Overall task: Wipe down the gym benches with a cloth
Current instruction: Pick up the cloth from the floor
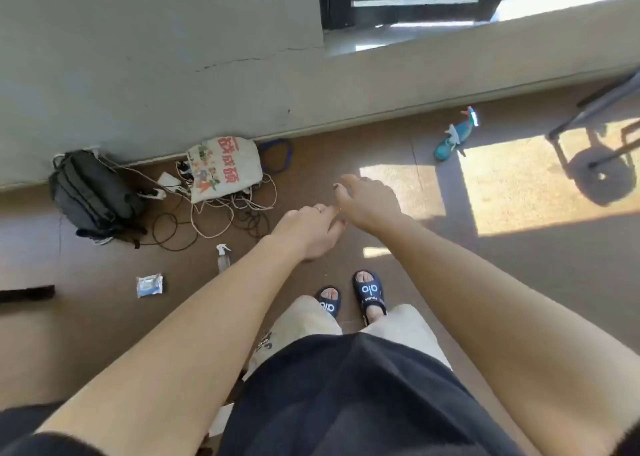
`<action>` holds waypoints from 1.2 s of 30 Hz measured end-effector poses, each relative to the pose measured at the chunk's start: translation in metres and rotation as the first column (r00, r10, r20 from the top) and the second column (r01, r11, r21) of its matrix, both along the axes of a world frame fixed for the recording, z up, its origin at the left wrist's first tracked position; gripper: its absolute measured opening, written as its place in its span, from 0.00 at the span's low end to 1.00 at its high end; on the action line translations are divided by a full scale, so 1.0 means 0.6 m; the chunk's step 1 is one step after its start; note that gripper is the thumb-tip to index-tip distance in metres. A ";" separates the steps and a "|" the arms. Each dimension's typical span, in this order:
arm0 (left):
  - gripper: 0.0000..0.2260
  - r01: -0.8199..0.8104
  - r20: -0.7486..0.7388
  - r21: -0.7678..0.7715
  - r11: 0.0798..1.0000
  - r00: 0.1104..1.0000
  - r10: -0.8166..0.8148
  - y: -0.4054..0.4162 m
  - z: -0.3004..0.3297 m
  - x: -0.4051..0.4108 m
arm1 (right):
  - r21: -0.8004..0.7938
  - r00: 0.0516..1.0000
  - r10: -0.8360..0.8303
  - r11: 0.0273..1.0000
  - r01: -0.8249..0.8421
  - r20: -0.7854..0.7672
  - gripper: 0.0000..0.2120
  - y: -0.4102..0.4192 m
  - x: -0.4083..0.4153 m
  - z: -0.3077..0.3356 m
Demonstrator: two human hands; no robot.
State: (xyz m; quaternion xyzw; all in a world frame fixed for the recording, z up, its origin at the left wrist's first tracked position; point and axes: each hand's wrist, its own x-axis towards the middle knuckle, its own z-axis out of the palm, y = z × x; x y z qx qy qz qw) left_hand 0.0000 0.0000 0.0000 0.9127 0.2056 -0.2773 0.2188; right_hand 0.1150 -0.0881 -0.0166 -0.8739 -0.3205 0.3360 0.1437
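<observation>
— Head view looks straight down: both arms stretched out over the floor, and neither hand has anything in it. The left hand (308,229) hangs loose with the fingers curled slightly down, a ring on one finger; the right hand (367,201) is spread, fingers apart, reaching forward.

— So where's the cloth?

— I can't see one. The nearest candidate is a small blue-and-white packet (149,285) lying on the floor to the left, maybe wipes, though it's too small to be sure. Just beyond it stands a small clear spray bottle (223,257), upright, near the left forearm. A teal spray bottle (456,135) lies tipped over well away by the wall.

— And the benches?

— Only a dark metal frame (602,123) shows at the right edge, throwing its shadow into the sun patch. Whether it's a bench, I can't tell. My guess is nothing's been wiped yet; the supplies look parked on the floor within reach.

— What's the room like?

— Brown rubbery floor (346,144), grey wall (138,75) with a crack, and a dark-framed window (332,2) above. Against the wall sit a grey backpack (91,196) and a printed tote bag (223,168) on a tangle of charging cables (221,220), probably there for a socket. The person wears dark slides (370,293).
</observation>
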 end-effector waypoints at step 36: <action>0.24 0.993 -0.059 -0.050 -0.106 -0.108 -0.992 -1.076 0.011 0.064 | -0.243 -0.106 -0.993 -0.118 0.963 0.061 0.26 -1.172 -0.281 -0.053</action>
